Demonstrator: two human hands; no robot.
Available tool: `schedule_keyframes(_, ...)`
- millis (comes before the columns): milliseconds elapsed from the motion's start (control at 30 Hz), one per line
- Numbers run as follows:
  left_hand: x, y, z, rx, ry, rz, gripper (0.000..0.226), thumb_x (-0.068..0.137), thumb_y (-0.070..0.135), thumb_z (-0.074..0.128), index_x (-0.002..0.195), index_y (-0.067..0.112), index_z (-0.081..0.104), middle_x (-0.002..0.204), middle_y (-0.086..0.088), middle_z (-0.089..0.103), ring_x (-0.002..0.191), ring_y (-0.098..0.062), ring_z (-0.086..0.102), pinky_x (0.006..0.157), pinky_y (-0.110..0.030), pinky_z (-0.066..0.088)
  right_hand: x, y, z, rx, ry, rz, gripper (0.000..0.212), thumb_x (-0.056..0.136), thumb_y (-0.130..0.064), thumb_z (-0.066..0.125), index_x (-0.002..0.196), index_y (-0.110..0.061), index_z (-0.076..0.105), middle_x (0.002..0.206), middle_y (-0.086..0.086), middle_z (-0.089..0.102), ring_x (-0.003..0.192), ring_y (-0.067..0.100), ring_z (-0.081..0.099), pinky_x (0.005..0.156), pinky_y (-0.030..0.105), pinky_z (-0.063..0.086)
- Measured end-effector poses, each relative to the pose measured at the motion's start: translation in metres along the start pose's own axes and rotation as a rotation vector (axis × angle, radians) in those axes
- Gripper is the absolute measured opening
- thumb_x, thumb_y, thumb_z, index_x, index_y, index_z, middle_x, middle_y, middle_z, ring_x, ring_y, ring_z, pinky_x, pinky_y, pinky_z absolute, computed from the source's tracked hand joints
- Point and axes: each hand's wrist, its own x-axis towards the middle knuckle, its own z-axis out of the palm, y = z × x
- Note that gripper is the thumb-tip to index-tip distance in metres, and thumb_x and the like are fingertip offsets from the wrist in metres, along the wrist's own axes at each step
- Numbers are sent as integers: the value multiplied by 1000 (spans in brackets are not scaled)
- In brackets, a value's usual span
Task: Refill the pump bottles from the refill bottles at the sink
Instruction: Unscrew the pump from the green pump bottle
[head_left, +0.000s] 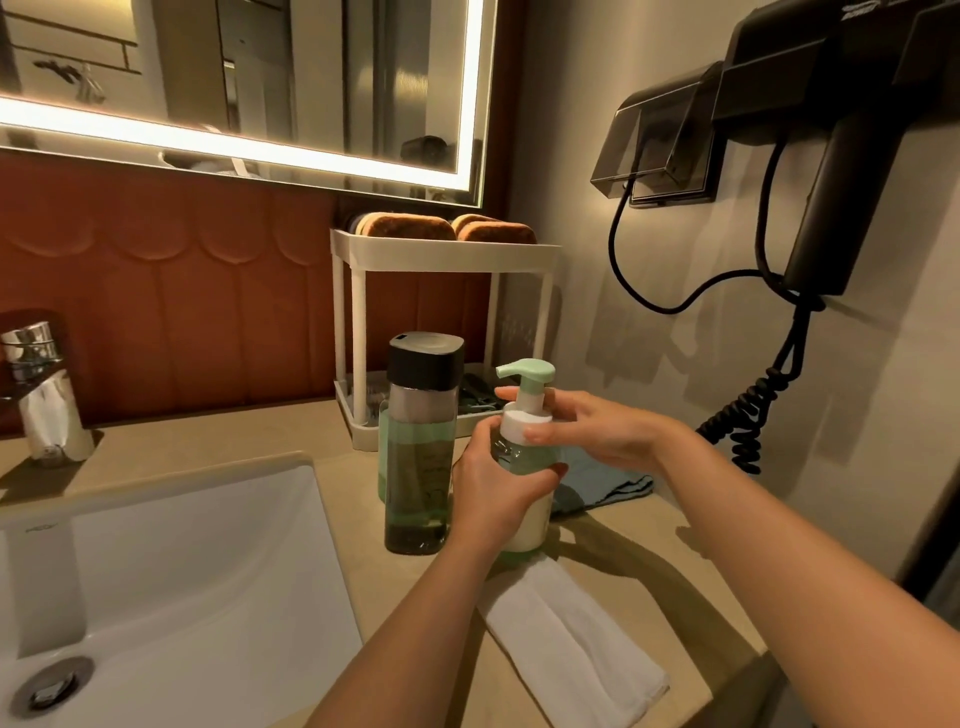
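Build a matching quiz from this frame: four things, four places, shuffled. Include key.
Things:
1. pump bottle
2. black-capped bottle
3. white cloth
4. brown sponges

Places:
A. top shelf of the rack
B. flat on the counter, nearest the camera
C. gripped by left hand and right hand
D. standing beside the sink

Pairs: 1-C, 2-D, 3-B, 4-A

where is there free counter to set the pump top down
Bare counter lies behind the sink between the faucet and the white rack; another patch sits right of the white cloth, by the wall. Around the refill bottle, pump bottle and blue cloth it is crowded.
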Motion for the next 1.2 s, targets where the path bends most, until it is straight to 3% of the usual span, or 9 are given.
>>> schedule_keyframes(133,0,1,0,-8,-1,-5,72,70,26,80,128,29,39,101,21,44,100,-5,43,86,-26,37,0,-10,1,-113,230,-3,55,81,-33,69,129,-30,44,127,-2,49,111,12,50,89,27,44)
schedule_keyframes(300,0,-3,3,-14,3,-35,86,68,33,80,139,25,31,129,5,49,119,-16,45,99,-38,41,21,-6,33,-240,654,-36,65,64,-47,79,118,-22,54,108,-2,59,96,12,57,73,24,48)
schedule_keyframes(433,-1,-1,0,-2,-6,-9,70,70,30,79,127,27,38,112,12,48,105,-9,44,84,-26,39,10,-10,23,-211,551,-80,46,68,-33,81,108,-25,61,98,-6,67,93,9,62,80,28,53)
schedule_keyframes(567,1,-1,-1,-7,-5,16,68,70,29,79,126,29,40,100,19,45,95,-3,43,71,-17,34,2,-5,8,12,304,-105,52,77,-10,73,123,-25,53,111,-6,66,106,10,60,90,27,47)
schedule_keyframes(700,-1,1,0,-16,-8,-2,71,72,26,79,130,27,38,108,15,45,100,-6,43,85,-25,38,-1,-2,-2,70,121,-37,67,83,-17,67,137,-37,32,135,-5,46,124,13,43,96,28,34)
schedule_keyframes(833,0,1,1,-2,-5,8,72,71,28,79,130,25,39,111,14,46,104,-8,44,89,-28,39,3,-1,8,-117,314,1,75,69,-48,75,131,-30,37,132,0,39,116,15,44,88,27,40)
schedule_keyframes(1000,0,1,2,-21,1,-22,71,72,20,77,130,28,37,112,11,47,107,-11,45,92,-34,42,15,2,29,-259,577,-66,61,65,-42,80,114,-18,53,110,-1,56,102,16,56,86,34,52)
schedule_keyframes(1100,1,-1,3,-13,0,-13,73,72,23,78,132,26,37,119,8,49,112,-12,45,94,-35,41,10,0,26,-170,534,-107,43,69,-28,80,105,-19,60,99,-3,65,93,12,62,77,24,52)
schedule_keyframes(1200,1,-1,2,-18,-1,-5,73,72,26,78,132,26,38,117,10,48,109,-10,45,88,-28,40,2,2,15,-57,360,-98,40,75,-18,76,113,-18,62,106,-4,67,100,10,63,85,22,50)
